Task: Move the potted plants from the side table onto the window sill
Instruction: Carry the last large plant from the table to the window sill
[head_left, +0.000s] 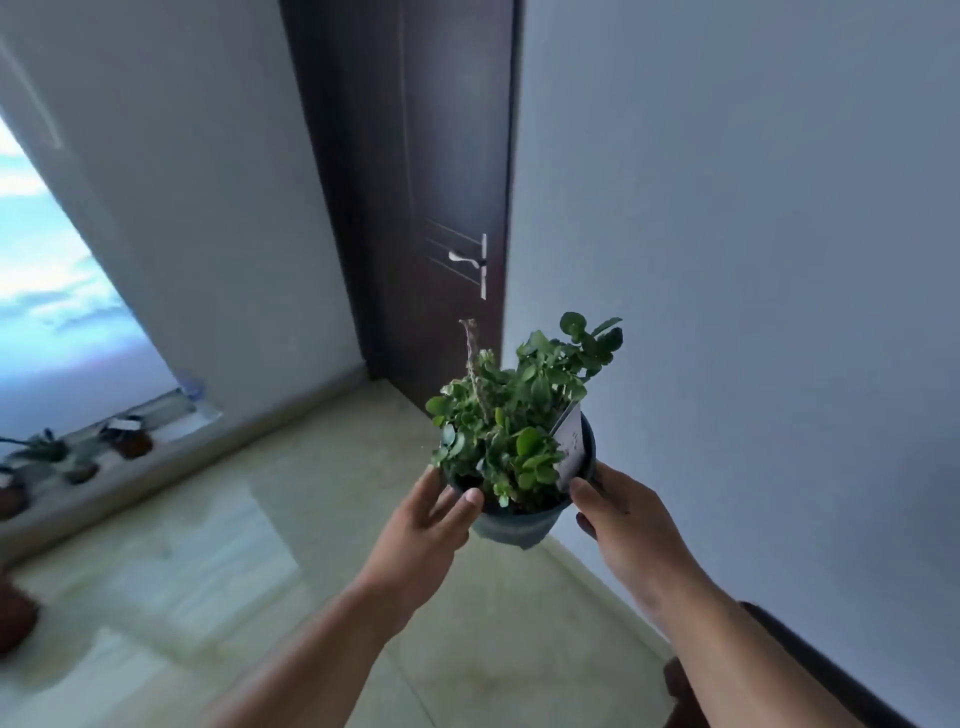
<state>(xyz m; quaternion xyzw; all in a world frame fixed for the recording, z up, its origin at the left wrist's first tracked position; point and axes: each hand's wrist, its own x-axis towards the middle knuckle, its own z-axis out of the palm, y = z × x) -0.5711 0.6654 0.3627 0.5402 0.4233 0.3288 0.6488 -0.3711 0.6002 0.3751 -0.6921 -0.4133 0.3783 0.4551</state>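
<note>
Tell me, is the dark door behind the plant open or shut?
Shut. The door sits flush in its frame with no gap showing, and its handle is level.

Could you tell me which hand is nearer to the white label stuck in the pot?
Right. The right hand grips the pot just below the label; the left hand holds the opposite side.
</note>
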